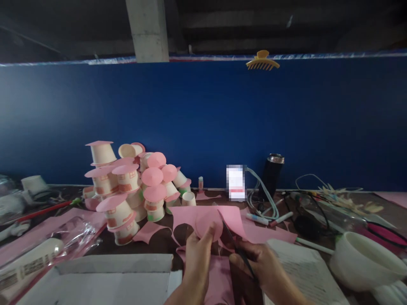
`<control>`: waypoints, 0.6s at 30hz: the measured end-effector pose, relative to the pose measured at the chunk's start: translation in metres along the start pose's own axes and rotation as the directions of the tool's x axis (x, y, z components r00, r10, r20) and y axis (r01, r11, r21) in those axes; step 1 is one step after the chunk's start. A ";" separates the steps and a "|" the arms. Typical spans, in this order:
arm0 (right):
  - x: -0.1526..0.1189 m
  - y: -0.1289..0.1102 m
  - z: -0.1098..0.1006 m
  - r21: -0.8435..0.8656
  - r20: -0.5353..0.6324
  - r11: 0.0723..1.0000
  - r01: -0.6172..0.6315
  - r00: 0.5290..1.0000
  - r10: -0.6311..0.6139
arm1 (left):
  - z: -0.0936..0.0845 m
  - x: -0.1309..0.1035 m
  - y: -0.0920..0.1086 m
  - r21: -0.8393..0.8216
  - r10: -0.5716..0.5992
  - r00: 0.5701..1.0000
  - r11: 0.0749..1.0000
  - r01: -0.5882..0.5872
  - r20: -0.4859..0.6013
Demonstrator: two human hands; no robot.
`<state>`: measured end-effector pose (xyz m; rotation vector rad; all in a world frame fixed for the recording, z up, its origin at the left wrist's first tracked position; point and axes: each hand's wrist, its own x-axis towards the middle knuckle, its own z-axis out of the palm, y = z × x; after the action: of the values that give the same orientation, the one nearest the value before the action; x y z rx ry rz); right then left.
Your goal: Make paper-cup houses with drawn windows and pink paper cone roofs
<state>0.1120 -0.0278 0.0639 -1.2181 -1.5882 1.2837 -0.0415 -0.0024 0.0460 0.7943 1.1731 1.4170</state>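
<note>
A sheet of pink paper (184,214) with curved cut-outs along its lower edge is pinched in my left hand (199,258), thumb on top over a rounded part. Dark-handled scissors (241,253) are gripped in my right hand (259,264). Their blades reach up to the left and lie against the pink paper beside the rounded part. More pink paper (219,277) lies under my hands. To the left stand stacked paper cups (116,214) with drawn windows and doors, many topped with pink paper discs (152,176).
An open white box (104,279) lies at front left, beside a plastic-wrapped packet (41,258). A phone (235,183), coiled cable (270,203) and black flask (272,178) stand at the back. Markers (257,218), a printed sheet (302,267) and a white bowl-like cup (365,262) are on the right.
</note>
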 end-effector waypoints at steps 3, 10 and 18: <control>0.000 0.000 0.001 0.008 -0.005 1.000 0.012 1.000 -0.012 | -0.001 0.002 -0.001 -0.009 -0.002 1.000 1.000 0.002 -0.013; 0.001 0.002 0.001 0.009 -0.016 1.000 0.007 1.000 -0.007 | 0.001 -0.003 0.004 -0.037 -0.019 0.999 0.999 0.017 -0.042; 0.000 0.005 0.002 0.051 -0.013 0.999 -0.004 1.000 0.004 | 0.000 0.000 0.001 -0.091 -0.045 0.998 0.995 0.042 -0.032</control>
<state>0.1116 -0.0282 0.0591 -1.1964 -1.5348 1.3084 -0.0414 -0.0026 0.0472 0.6800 1.1372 1.4422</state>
